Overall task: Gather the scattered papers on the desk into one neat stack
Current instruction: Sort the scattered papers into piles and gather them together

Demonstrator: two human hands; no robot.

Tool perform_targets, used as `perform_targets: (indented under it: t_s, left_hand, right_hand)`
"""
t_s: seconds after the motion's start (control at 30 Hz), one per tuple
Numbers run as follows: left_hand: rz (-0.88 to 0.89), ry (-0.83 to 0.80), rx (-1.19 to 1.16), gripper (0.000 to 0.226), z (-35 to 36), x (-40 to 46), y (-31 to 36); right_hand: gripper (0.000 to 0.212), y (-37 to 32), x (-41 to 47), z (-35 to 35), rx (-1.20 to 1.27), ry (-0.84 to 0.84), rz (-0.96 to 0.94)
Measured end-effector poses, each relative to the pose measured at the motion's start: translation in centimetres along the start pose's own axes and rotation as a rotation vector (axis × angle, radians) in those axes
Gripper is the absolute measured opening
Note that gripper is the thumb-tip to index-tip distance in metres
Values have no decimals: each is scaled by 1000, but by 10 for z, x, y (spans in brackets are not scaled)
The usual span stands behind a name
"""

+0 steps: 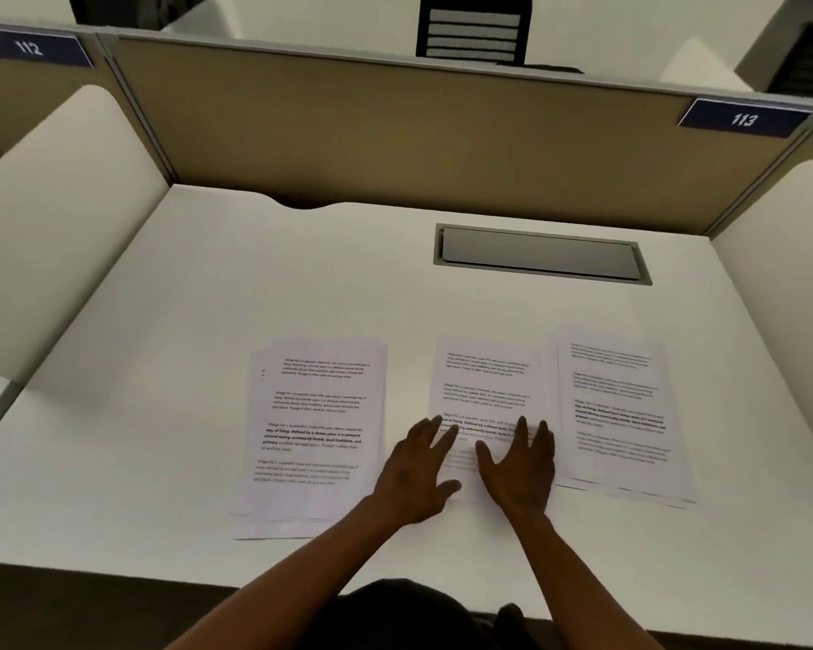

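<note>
Three groups of printed white papers lie side by side on the white desk [207,283]. The left papers [315,415] are a small pile with offset edges. The middle paper [486,382] lies under both my hands. The right papers [616,405] overlap slightly at their lower edge. My left hand [416,469] rests flat with fingers spread on the middle paper's left edge. On that sheet's lower half, my right hand [519,466] lies flat with fingers apart. Neither hand grips anything.
A grey cable hatch [540,253] is set in the desk behind the papers. A tan partition [395,133] with labels 112 and 113 closes the back. White side dividers [62,218] stand left and right. The desk's front edge is near my body.
</note>
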State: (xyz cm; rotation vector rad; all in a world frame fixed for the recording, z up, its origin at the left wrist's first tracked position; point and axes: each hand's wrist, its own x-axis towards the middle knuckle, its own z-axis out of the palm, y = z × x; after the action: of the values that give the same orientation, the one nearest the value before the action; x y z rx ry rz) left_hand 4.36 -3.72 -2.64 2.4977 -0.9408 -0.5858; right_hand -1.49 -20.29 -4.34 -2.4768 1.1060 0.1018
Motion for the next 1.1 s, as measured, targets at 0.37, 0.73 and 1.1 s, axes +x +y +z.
perform_targets:
  t_s: [0.37, 0.73, 1.1]
  left_hand:
    - [-176, 84, -244, 88, 28, 12, 23]
    - [-550, 207, -1012, 86, -10, 41, 48]
    - [-549, 97, -1447, 64, -26, 53, 32]
  right_hand:
    - [95, 20, -15, 6, -46, -72, -85]
    - [80, 7, -16, -2, 93, -79, -44]
    - [84, 6, -20, -6, 225, -107, -37]
